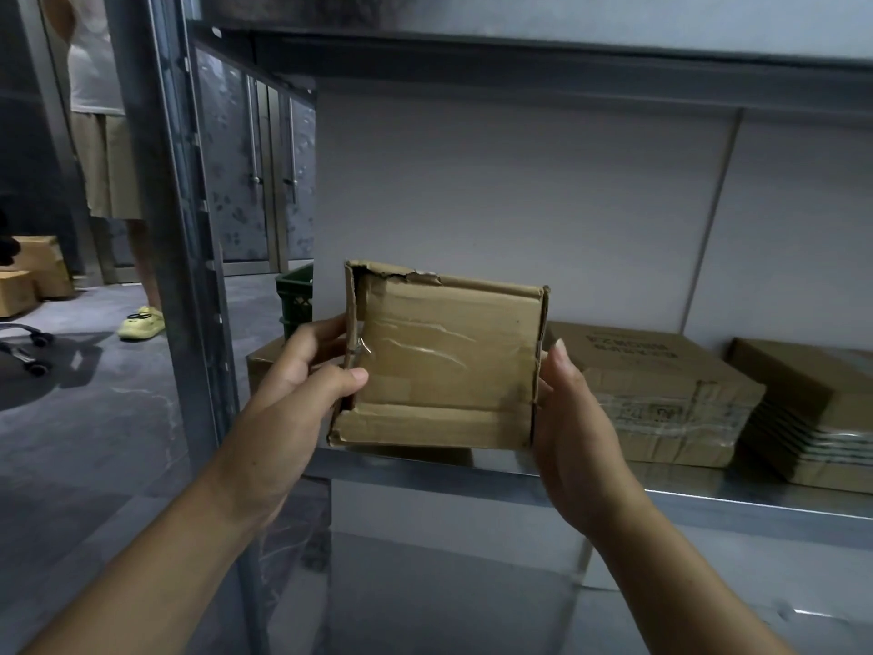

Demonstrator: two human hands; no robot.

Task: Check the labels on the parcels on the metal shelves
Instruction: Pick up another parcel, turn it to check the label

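Far left of the held parcel (pixel 444 361), a standing person (pixel 106 158) and a shelf upright (pixel 175 229) are seen, with a green crate (pixel 295 300) nearer the parcel. At the parcel's left edge, the left hand (pixel 302 371) is closed on it, thumb curled over the taped front face and fingers wrapped behind; the torn brown parcel is held upright just above the front edge of the metal shelf (pixel 708 501). At the parcel's right edge, the right hand (pixel 571 418) is clamped with thumb along the side and fingers hidden behind, and further right a flat taped parcel (pixel 652 394) and a stack of flat cartons (pixel 812 418) are laid on the shelf.
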